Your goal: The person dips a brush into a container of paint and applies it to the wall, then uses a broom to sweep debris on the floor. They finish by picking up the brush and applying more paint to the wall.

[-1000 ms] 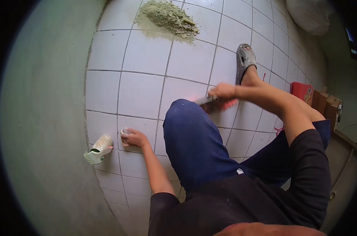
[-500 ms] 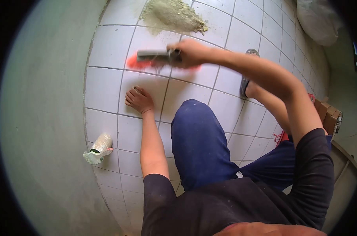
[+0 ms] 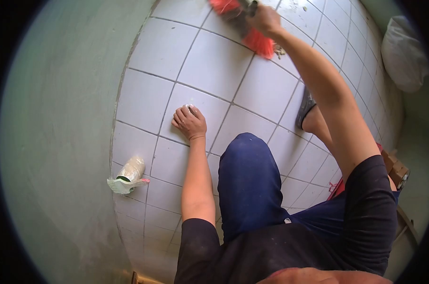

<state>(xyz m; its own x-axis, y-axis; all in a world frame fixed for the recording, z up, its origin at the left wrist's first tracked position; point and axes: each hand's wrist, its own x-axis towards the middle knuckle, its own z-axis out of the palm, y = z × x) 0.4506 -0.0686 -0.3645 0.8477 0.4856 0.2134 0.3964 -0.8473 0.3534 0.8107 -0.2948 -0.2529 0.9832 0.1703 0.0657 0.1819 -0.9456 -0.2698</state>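
At the top of the head view my right hand (image 3: 265,21) is closed around the dark socket of a broom head (image 3: 236,21) with red bristles. Its bristles touch the white tiled floor (image 3: 217,59) beside small crumbs of debris (image 3: 280,51). Lower and to the left, my left hand (image 3: 191,123) rests on the tiles with its fingers curled in. Something small and white shows at its fingertips; I cannot make out what it is.
A green-grey wall (image 3: 63,132) runs along the left. Near it lies a wrapped roll (image 3: 131,169) with a torn label. A white sack (image 3: 403,54) stands at the far right, with a cardboard box (image 3: 395,170) below it. My knee (image 3: 247,161) is between my arms.
My right hand has swept the broom head up and to the right. The view has shifted, and the pale debris heap at the top is largely out of sight. My left hand stays on the floor.
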